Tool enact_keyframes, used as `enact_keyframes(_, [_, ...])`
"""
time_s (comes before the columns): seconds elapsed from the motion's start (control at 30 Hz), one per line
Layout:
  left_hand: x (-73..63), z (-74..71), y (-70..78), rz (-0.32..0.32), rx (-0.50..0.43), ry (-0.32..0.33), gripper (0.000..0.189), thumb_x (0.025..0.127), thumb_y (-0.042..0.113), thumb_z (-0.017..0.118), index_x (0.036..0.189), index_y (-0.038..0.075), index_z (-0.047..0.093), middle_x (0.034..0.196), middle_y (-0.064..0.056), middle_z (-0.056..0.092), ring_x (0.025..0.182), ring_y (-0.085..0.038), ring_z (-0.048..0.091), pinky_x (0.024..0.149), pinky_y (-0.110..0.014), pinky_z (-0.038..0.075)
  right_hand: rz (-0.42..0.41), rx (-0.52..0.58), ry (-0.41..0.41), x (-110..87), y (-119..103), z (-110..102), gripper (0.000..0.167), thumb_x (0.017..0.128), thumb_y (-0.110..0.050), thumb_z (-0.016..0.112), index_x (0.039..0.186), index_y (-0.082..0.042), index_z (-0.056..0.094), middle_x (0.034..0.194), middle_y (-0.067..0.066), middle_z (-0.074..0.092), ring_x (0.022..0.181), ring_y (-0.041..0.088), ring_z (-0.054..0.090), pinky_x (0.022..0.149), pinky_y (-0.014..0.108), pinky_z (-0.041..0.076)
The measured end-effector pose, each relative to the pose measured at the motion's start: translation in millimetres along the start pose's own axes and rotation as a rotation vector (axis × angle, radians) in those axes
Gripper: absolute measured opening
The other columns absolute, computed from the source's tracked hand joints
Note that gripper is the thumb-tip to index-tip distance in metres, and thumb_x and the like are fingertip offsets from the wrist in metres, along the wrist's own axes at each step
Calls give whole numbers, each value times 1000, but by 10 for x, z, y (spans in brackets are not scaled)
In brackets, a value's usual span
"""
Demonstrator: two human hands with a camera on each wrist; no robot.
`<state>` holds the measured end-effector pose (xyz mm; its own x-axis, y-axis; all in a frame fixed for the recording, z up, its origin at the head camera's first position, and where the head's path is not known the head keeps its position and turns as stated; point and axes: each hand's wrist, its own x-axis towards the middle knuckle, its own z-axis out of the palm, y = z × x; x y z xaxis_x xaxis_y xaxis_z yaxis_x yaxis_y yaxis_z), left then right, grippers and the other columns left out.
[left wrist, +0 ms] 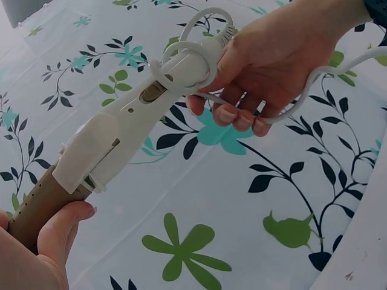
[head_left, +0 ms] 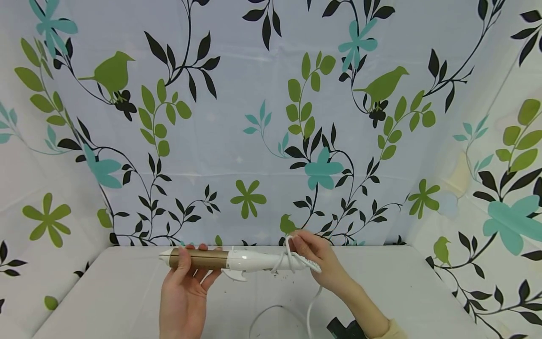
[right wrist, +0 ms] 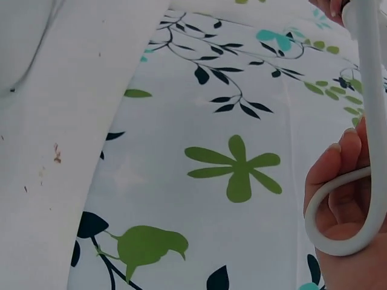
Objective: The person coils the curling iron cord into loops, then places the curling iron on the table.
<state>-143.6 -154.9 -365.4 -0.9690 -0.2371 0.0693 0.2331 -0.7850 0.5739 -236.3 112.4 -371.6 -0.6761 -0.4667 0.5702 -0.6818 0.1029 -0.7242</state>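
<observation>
My left hand (head_left: 186,287) grips the brown barrel of a curling iron (head_left: 250,260), thumb on the near side and fingers behind it. The iron lies level above the white table, its pale tip to the left and its white handle to the right. A white power cord (left wrist: 208,15) is looped around the handle end. With curled fingers, my right hand (head_left: 323,263) pinches this cord beside the handle. In the left wrist view a brown switch (left wrist: 151,92) shows on the handle. A loop of the cord (right wrist: 338,246) crosses my right palm in the right wrist view.
Below the hands is the white tabletop (head_left: 123,292), with a thin cable (head_left: 264,308) curving across it. Behind it rises a backdrop (head_left: 220,141) printed with leaves and birds, and similar sheets flank both sides. A dark device (head_left: 343,328) is near the right forearm.
</observation>
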Motion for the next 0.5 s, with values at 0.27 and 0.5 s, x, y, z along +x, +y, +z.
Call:
enact_keyframes(0.27, [-1,36,-29,-35,23,19,21,105,31,48,114,13,46,108,-3,57,107,-26,70,92,-41,60,20,-27,55,-116,29,227,23,108,-5,39,108,-6,62,94,9,64,79,5,59,67,25,58])
enact_keyframes(0.5, [-7,72,-34,-36,31,28,23,104,32,49,115,13,44,108,-3,57,108,-26,70,92,-41,60,54,11,210,-211,23,331,22,108,-5,38,105,-4,60,88,7,62,73,8,63,64,28,59])
